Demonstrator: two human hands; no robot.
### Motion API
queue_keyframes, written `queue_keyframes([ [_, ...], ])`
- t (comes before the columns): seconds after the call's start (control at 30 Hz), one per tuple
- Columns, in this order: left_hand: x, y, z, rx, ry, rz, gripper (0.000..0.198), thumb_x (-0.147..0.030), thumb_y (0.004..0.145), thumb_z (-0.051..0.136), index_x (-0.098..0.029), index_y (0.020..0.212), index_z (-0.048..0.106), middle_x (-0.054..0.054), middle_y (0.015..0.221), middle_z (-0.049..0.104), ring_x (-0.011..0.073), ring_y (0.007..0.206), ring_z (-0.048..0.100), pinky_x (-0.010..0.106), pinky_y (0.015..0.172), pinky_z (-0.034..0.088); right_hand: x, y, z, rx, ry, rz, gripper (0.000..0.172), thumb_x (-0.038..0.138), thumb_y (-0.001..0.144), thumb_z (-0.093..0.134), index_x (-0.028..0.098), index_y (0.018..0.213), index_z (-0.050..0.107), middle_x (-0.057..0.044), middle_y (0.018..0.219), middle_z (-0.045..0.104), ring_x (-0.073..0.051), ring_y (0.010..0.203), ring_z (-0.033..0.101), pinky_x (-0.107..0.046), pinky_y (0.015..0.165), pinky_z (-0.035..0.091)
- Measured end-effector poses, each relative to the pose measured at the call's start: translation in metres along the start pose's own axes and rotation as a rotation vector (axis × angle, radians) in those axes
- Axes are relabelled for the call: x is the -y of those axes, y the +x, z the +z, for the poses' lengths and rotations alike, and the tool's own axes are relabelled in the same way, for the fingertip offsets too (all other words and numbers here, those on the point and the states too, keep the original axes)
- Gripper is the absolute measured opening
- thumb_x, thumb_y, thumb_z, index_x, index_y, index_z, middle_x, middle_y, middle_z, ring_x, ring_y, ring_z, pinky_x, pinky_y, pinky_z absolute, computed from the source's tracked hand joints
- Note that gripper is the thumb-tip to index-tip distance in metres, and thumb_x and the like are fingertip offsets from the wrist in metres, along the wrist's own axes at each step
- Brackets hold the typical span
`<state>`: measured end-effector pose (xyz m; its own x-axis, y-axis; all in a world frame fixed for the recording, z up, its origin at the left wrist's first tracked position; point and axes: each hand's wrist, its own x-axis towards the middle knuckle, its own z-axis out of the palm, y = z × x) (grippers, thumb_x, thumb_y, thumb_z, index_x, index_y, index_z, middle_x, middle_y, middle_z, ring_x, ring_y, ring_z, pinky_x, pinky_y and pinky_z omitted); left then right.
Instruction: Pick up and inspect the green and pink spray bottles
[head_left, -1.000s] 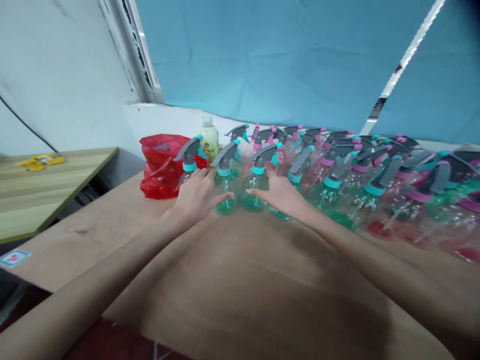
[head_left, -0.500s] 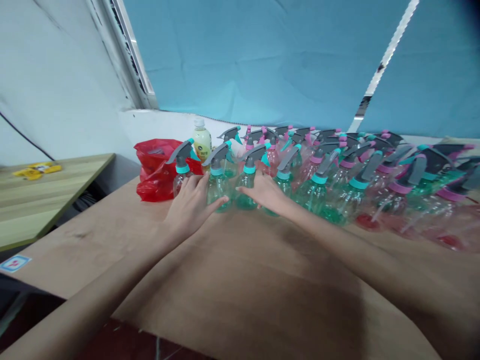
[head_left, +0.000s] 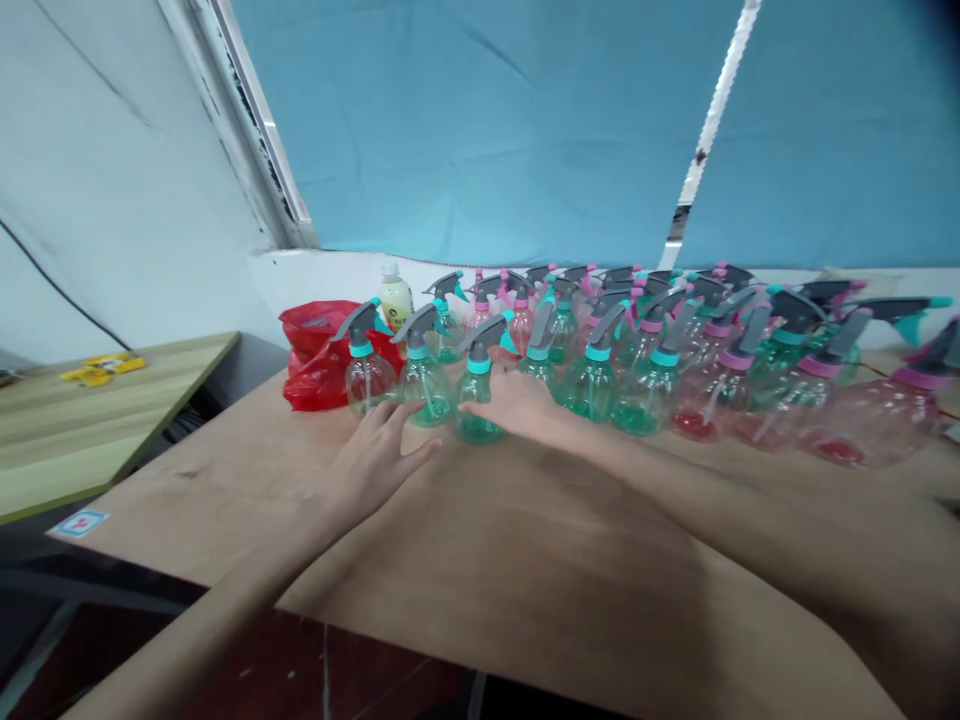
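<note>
My right hand [head_left: 517,400] is closed on a spray bottle [head_left: 478,425] with a green base, a teal collar and a grey trigger head. The thumb lies across the bottle's front; the other fingers are partly hidden behind it. My left hand [head_left: 379,460] is open, fingers spread, just in front of two more spray bottles. One is a clear bottle [head_left: 367,380] with a teal collar, the other a green-based bottle [head_left: 431,385]. Whether the left fingertips touch them I cannot tell. All these bottles stand upright in a front row.
Several green and pink spray bottles [head_left: 592,390] fill the table's back and right. A red plastic bag [head_left: 319,360] and a white-capped drink bottle [head_left: 396,298] stand at left. Beyond the wooden table [head_left: 450,560], a side table [head_left: 112,420] holds a yellow packet [head_left: 101,368].
My left hand has drawn back toward me from the bottles, its fingers spread. My right hand stays at the same bottle, its thumb lower on the front. The view has shifted slightly.
</note>
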<state>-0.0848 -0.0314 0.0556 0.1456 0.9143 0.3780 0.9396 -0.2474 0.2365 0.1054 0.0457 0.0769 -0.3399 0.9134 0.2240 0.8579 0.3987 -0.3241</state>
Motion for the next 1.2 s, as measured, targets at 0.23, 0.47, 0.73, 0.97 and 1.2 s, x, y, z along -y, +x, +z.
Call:
queue_keyframes([
  [0.23, -0.01, 0.005, 0.006, 0.143, -0.158, -0.031, 0.049, -0.053, 0.081, 0.049, -0.019, 0.117, 0.05, 0.011, 0.11, 0.056, 0.026, 0.097, 0.059, 0.041, 0.075, 0.054, -0.011, -0.048, -0.007, -0.006, -0.003, -0.105, 0.072, 0.057, 0.079, 0.05, 0.004, 0.128, 0.042, -0.025, 0.108, 0.061, -0.037, 0.092, 0.062, -0.047, 0.071, 0.05],
  [0.47, -0.074, 0.001, 0.0, 0.317, -0.536, 0.02, 0.071, -0.05, 0.07, 0.067, -0.025, 0.129, 0.038, 0.012, 0.13, 0.051, 0.0317, 0.116, 0.051, 0.049, 0.09, 0.048, -0.037, -0.102, -0.009, -0.13, 0.018, -0.194, 0.07, 0.062, 0.074, 0.051, 0.01, 0.121, 0.049, -0.019, 0.111, 0.059, -0.035, 0.099, 0.057, -0.047, 0.079, 0.047],
  [0.73, -0.135, 0.018, -0.001, 0.309, -0.871, 0.174, 0.053, -0.033, 0.077, 0.064, -0.023, 0.125, 0.046, 0.005, 0.121, 0.06, 0.027, 0.113, 0.055, 0.041, 0.096, 0.046, -0.047, -0.129, -0.021, -0.06, 0.245, -0.337, 0.073, 0.071, 0.067, 0.055, 0.021, 0.12, 0.051, -0.011, 0.118, 0.055, -0.03, 0.109, 0.049, -0.048, 0.091, 0.04],
  [0.97, -0.148, 0.014, 0.001, 0.268, -0.845, 0.051, 0.035, -0.019, 0.077, 0.055, -0.024, 0.111, 0.061, 0.002, 0.099, 0.071, 0.0235, 0.098, 0.063, 0.039, 0.093, 0.047, -0.059, -0.14, -0.005, -0.001, 0.501, -0.278, 0.086, 0.067, 0.058, 0.067, 0.02, 0.127, 0.043, -0.011, 0.124, 0.05, -0.029, 0.115, 0.045, -0.046, 0.094, 0.039],
  [1.2, -0.15, 0.029, 0.013, 0.183, -0.961, -0.021, 0.038, -0.016, 0.069, 0.053, -0.021, 0.105, 0.064, 0.004, 0.098, 0.071, 0.0267, 0.107, 0.06, 0.04, 0.093, 0.046, -0.1, -0.138, 0.003, 0.106, 0.411, -0.247, 0.08, 0.066, 0.065, 0.063, 0.016, 0.125, 0.047, -0.014, 0.124, 0.051, -0.029, 0.115, 0.047, -0.046, 0.098, 0.038],
])
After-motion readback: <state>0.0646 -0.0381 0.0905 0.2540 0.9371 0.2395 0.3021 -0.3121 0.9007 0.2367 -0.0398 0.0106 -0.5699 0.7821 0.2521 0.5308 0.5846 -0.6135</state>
